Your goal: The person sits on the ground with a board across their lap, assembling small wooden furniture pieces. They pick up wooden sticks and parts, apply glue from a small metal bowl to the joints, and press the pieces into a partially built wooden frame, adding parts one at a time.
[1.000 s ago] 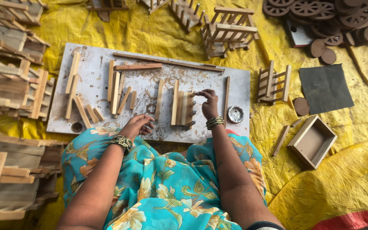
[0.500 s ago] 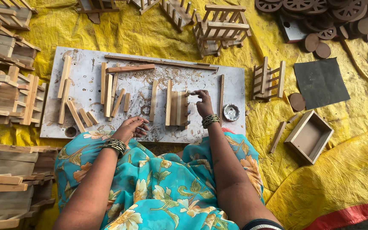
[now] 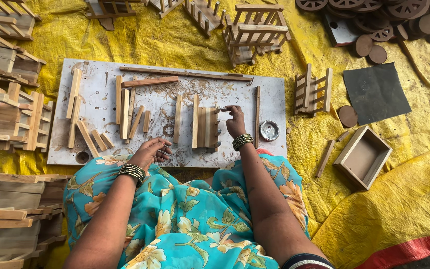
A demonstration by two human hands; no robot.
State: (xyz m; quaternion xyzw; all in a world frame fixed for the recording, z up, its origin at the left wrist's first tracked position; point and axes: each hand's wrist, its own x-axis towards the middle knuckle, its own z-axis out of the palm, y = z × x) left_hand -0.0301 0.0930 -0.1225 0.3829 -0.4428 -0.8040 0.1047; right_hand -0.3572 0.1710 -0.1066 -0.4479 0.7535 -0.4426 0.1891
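Note:
A white work board (image 3: 100, 79) lies on yellow sheeting before me, strewn with short wooden slats (image 3: 125, 114). Near its middle stands a small assembly of upright slats with cross pegs (image 3: 205, 128). My right hand (image 3: 235, 121) rests at the assembly's top right corner, fingertips pinched together on a small peg there. My left hand (image 3: 150, 151) lies at the board's near edge, fingers loosely apart, holding nothing. A small round metal tin (image 3: 268, 130) sits just right of my right wrist.
Finished wooden railings and frames (image 3: 255, 30) stand beyond the board, another (image 3: 312, 92) to its right. An open wooden box (image 3: 364, 157), a dark sheet (image 3: 376, 92) and wooden wheels (image 3: 374, 22) lie at right. Stacked wooden crates (image 3: 6, 104) crowd the left side.
My right hand has kept working at the slat assembly's top corner. My left hand stays at the board's near edge. The view has shifted slightly.

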